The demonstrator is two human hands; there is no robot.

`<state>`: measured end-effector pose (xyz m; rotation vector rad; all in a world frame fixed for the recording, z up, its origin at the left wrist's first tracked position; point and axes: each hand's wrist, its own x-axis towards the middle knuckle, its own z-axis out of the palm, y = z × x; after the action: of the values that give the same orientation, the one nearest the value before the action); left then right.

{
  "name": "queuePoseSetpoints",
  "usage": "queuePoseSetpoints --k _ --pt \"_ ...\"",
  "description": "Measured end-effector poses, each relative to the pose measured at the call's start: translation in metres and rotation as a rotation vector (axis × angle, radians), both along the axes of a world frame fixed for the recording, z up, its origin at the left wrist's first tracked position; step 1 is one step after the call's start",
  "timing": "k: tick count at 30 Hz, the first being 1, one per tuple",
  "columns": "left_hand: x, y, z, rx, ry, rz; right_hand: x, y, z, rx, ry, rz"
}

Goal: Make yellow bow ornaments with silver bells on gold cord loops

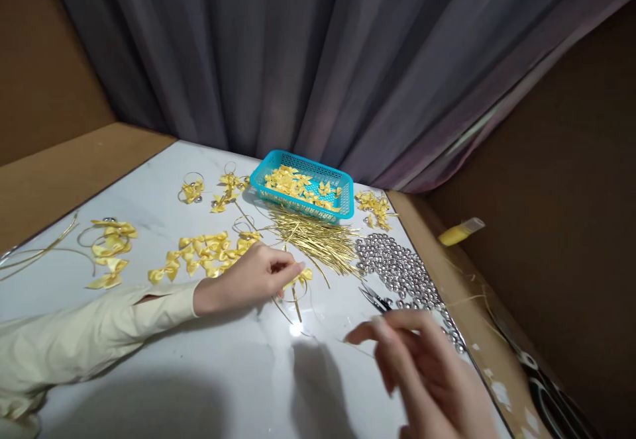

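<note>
Your left hand (248, 280) lies low on the white glossy surface (199, 373), cream sleeve (89, 333) stretched across it. Its fingers are pressed together at the tips, pinching a small yellow ribbon bow (302, 276) just above the surface; a thin gold wire (297, 306) hangs from the bow and touches down.

Your right hand (422, 366) hovers nearer the camera, blurred. Its fingers look loosely curled, forefinger and thumb drawn near each other; a faint strand seems to run from the tips, but you cannot tell whether it is gripped.

Around the hands: a heap of gold wires (318, 240) just beyond the held bow, a spread of silver bells (397, 267) to its right, black-handled scissors (375, 296) at the near edge of the bells. A loose row of yellow bows (209, 253) lies beside your left wrist; more bows (112, 247) with wire loops sit far left. A teal basket (342, 210) with bows inside stands at the back of the surface, with a few bows (375, 207) at its right.

Room: grey-purple curtain (322, 61) behind, brown board walls (571, 194) either side, a yellow ribbon roll (460, 232) on the right ledge.
</note>
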<state>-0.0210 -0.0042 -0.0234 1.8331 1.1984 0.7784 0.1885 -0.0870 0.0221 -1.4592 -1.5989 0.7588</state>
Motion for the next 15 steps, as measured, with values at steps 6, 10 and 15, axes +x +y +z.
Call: queuePoseSetpoints --k 6,10,15 --pt "0.002 -0.006 0.005 0.063 0.013 -0.037 -0.042 0.012 -0.03 0.002 0.016 0.029" --pt "0.003 -0.008 0.003 0.002 0.004 -0.033 -0.052 0.006 -0.031 -0.08 0.09 0.063" --pt "0.004 -0.011 0.0 -0.065 -0.027 -0.01 -0.067 0.0 -0.035 -0.107 0.031 0.018"
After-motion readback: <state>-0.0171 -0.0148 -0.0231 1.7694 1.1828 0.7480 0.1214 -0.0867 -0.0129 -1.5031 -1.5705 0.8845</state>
